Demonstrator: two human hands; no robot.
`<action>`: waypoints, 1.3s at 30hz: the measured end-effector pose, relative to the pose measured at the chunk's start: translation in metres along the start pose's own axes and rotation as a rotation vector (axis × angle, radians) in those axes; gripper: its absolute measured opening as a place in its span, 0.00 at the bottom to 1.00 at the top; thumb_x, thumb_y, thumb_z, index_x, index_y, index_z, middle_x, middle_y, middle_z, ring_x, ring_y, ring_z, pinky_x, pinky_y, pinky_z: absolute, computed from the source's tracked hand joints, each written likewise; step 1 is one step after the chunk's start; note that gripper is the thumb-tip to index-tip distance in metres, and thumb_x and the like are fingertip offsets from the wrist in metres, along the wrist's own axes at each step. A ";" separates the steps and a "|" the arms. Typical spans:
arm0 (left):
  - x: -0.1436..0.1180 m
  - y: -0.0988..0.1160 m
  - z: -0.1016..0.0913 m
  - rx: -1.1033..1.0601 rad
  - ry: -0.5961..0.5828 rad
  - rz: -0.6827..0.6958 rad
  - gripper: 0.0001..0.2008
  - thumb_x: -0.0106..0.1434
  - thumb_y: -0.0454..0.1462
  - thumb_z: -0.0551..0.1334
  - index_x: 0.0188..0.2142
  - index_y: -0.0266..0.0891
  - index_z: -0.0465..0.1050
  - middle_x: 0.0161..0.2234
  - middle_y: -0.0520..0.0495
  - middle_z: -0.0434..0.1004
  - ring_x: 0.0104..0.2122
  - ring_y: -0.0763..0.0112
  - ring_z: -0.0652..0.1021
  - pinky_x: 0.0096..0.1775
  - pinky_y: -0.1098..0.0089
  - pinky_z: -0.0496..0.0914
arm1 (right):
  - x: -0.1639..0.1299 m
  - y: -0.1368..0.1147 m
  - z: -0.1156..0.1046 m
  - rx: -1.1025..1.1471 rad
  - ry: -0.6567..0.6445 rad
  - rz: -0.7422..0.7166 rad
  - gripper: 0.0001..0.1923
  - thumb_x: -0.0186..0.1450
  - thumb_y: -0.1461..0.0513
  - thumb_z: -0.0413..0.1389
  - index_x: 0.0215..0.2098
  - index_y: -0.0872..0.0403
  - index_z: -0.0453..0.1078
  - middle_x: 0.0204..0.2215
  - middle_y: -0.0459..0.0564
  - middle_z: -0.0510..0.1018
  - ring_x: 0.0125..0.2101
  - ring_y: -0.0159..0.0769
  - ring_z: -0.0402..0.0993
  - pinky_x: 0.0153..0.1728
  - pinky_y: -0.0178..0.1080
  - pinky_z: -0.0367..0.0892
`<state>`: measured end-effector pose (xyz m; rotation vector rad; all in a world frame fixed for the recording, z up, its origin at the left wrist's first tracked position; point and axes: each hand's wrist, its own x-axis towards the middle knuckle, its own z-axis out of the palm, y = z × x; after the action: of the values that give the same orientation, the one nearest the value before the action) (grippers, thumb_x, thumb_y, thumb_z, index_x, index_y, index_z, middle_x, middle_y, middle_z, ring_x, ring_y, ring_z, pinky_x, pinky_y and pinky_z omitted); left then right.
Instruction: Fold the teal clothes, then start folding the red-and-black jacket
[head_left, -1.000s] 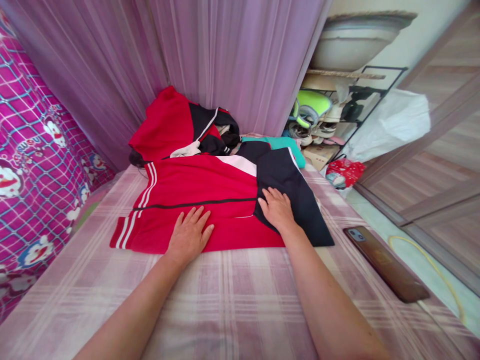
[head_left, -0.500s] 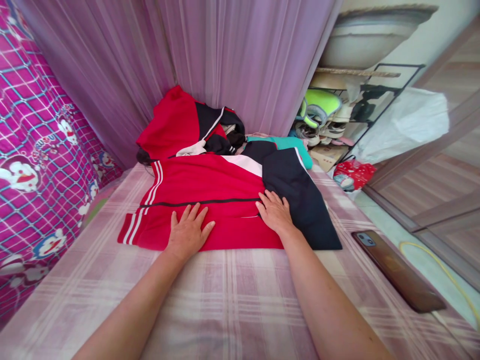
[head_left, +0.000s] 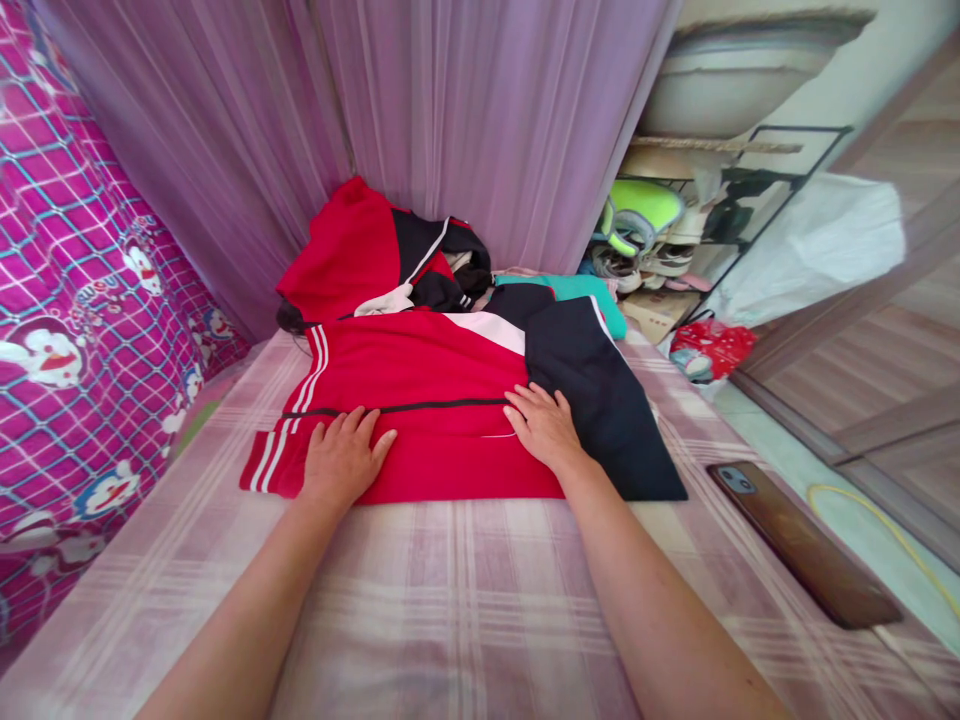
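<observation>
A red and navy zip jacket (head_left: pixel 442 455) with a white panel and white-striped hem lies folded flat across the plaid bed cover (head_left: pixel 450 600). My left hand (head_left: pixel 345 455) rests palm down on its red part, close to the striped hem, fingers stretched out. Flat on the red cloth near the navy section lies my right hand (head_left: pixel 544 425), its fingers also extended. A dark zip line runs across the jacket just beyond both hands. Neither hand grips the fabric.
Behind the jacket sit a heap of red and navy clothing (head_left: pixel 345 250) and a teal folded cloth (head_left: pixel 566 292). A phone (head_left: pixel 802 540) with a cable lies at the right edge. Purple curtains (head_left: pixel 465 120) hang at the back; a shoe rack (head_left: pixel 742 240) stands beyond the bed.
My left hand has slid left along the jacket toward the striped hem. My right hand has shifted very slightly left. The jacket stays in place.
</observation>
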<state>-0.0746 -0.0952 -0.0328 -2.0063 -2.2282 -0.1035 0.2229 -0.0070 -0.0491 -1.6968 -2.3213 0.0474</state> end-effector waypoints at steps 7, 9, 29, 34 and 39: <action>0.001 0.005 -0.004 0.005 -0.003 -0.032 0.29 0.71 0.50 0.50 0.63 0.37 0.67 0.63 0.36 0.69 0.60 0.44 0.71 0.59 0.42 0.63 | -0.001 0.002 -0.002 -0.009 0.008 0.108 0.23 0.74 0.56 0.43 0.61 0.51 0.69 0.64 0.53 0.69 0.64 0.46 0.62 0.64 0.57 0.51; 0.001 0.005 -0.001 -0.008 0.043 -0.034 0.28 0.71 0.49 0.50 0.62 0.36 0.69 0.62 0.35 0.71 0.58 0.44 0.73 0.58 0.42 0.63 | 0.003 0.002 -0.006 0.011 0.041 0.077 0.22 0.74 0.57 0.44 0.58 0.51 0.72 0.60 0.52 0.75 0.59 0.44 0.67 0.62 0.52 0.56; -0.001 0.001 0.022 -0.072 0.192 -0.052 0.27 0.71 0.49 0.50 0.59 0.37 0.72 0.62 0.36 0.70 0.61 0.48 0.70 0.62 0.43 0.59 | 0.201 0.013 0.004 0.285 -0.204 0.349 0.14 0.67 0.61 0.54 0.45 0.55 0.80 0.33 0.52 0.85 0.35 0.35 0.81 0.39 0.32 0.70; -0.001 0.001 0.021 -0.065 0.174 -0.051 0.27 0.71 0.49 0.50 0.60 0.37 0.71 0.63 0.36 0.70 0.62 0.48 0.70 0.62 0.43 0.59 | 0.195 0.005 0.004 0.225 -0.091 0.308 0.23 0.69 0.57 0.54 0.61 0.51 0.69 0.42 0.53 0.84 0.43 0.40 0.80 0.45 0.37 0.70; -0.001 0.002 0.020 -0.055 0.169 -0.047 0.27 0.72 0.49 0.50 0.60 0.36 0.71 0.63 0.36 0.69 0.62 0.49 0.69 0.62 0.43 0.59 | 0.193 -0.001 -0.006 -0.013 -0.155 0.041 0.37 0.66 0.55 0.57 0.71 0.44 0.53 0.57 0.54 0.77 0.54 0.49 0.75 0.51 0.45 0.68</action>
<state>-0.0741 -0.0935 -0.0528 -1.8939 -2.1885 -0.3301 0.1687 0.1731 -0.0062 -1.8062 -2.4006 0.1789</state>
